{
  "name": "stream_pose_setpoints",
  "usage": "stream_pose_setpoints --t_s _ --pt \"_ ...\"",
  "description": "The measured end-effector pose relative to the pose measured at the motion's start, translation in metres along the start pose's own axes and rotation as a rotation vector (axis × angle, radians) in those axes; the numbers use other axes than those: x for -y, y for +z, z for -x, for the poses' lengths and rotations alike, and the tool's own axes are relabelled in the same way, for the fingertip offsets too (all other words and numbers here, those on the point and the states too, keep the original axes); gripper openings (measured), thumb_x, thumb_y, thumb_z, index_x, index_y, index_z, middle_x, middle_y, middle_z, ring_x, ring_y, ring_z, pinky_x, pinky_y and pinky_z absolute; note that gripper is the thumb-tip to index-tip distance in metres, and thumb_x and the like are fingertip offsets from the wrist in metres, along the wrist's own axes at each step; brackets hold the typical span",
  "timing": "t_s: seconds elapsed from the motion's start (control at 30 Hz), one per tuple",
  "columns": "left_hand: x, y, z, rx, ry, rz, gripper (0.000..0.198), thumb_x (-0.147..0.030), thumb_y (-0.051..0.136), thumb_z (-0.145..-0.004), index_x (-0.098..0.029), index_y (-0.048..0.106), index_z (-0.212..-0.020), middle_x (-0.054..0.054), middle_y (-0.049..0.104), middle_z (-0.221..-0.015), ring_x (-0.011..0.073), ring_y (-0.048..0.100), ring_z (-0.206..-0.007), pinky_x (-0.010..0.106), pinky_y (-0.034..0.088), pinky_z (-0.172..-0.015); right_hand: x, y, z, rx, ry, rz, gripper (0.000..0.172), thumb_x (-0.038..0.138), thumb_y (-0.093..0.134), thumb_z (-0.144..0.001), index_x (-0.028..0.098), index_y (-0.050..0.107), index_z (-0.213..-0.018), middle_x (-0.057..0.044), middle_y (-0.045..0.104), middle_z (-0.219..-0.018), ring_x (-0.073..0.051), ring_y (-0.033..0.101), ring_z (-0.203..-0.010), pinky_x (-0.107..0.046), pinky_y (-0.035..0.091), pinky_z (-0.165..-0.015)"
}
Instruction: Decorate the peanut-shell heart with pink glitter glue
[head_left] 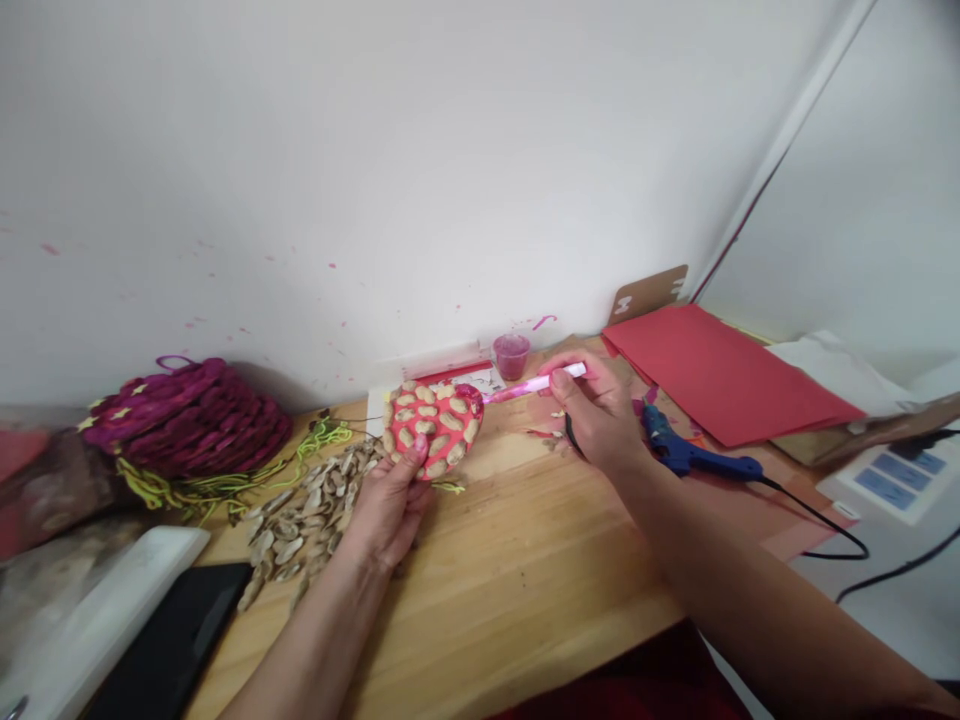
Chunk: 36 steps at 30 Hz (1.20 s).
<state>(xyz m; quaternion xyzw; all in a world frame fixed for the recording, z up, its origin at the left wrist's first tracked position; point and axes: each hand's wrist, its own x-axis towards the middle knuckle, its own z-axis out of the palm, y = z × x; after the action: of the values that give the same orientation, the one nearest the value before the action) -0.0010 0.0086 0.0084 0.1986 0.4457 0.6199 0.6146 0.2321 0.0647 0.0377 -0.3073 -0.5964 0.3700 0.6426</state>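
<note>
My left hand (394, 505) grips the lower edge of a red heart-like cutout (444, 440) covered with peanut shells, thumb on its front. Its upper right edge carries wet-looking magenta paint. In my right hand (596, 410) is a white-handled paintbrush (555, 377), its pink-smeared end touching or very near that painted edge. Just behind the brush stands a small clear cup (511, 355) of pink paint against the wall. Loose peanut shells (319, 510) lie heaped left of and behind my left hand.
A stack of painted magenta pieces (195, 420) with yellow-green strings sits at the left. A blue glue gun (701, 458) with a black cord lies beside my right forearm. Red sheets (727, 375) rest at the back right. A black flat device (172, 640) is at the front left.
</note>
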Motion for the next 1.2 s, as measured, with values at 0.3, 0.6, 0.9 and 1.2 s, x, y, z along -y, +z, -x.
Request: stream_pose_setpoints --t_s 0.3,0.6,0.9,1.2 --pt "-0.0008 0.0004 -0.0019 -0.021 -0.001 0.003 0.061 -0.022 0.107 -0.034 -0.017 0.055 -0.065 -0.013 0.044 -0.048 -0.0012 0.024 -0.038 0.011 0.021 -0.034 0.0038 0.0029 0.0005 -0.016 -0.094 0.102 0.037 0.060 0.073 -0.093 0.023 0.069 -0.088 0.002 0.057 -0.072 -0.012 0.047 -0.061 -0.025 0.036 -0.052" --pt "0.0014 -0.0010 -0.0019 -0.047 0.062 -0.018 0.058 -0.025 0.107 -0.037 -0.017 0.055 -0.062 -0.011 0.046 -0.046 -0.0010 0.025 -0.036 0.012 0.021 -0.033 0.0066 0.0025 0.0045 0.037 -0.156 0.146 0.027 0.049 0.070 -0.098 0.023 0.070 -0.093 0.002 0.058 -0.072 -0.011 0.044 -0.057 -0.026 0.035 -0.051" --pt "-0.0001 0.0001 -0.0019 -0.057 0.072 -0.063 0.059 -0.027 0.108 -0.038 -0.017 0.052 -0.056 -0.011 0.042 -0.043 -0.0010 0.024 -0.036 0.014 0.019 -0.033 -0.0007 -0.0002 0.0072 0.097 -0.139 0.202 0.019 0.042 0.066 -0.102 0.024 0.071 -0.098 0.004 0.053 -0.068 -0.010 0.039 -0.051 -0.027 0.028 -0.047" --pt "0.0011 -0.0013 -0.0017 -0.032 0.080 -0.096 0.060 -0.037 0.107 -0.045 -0.018 0.052 -0.057 -0.010 0.045 -0.045 -0.0005 0.026 -0.036 0.014 0.019 -0.035 -0.0021 -0.0031 0.0061 0.083 -0.146 0.258 0.023 0.048 0.067 -0.100 0.025 0.071 -0.097 0.000 0.063 -0.077 -0.014 0.051 -0.061 -0.028 0.039 -0.053"
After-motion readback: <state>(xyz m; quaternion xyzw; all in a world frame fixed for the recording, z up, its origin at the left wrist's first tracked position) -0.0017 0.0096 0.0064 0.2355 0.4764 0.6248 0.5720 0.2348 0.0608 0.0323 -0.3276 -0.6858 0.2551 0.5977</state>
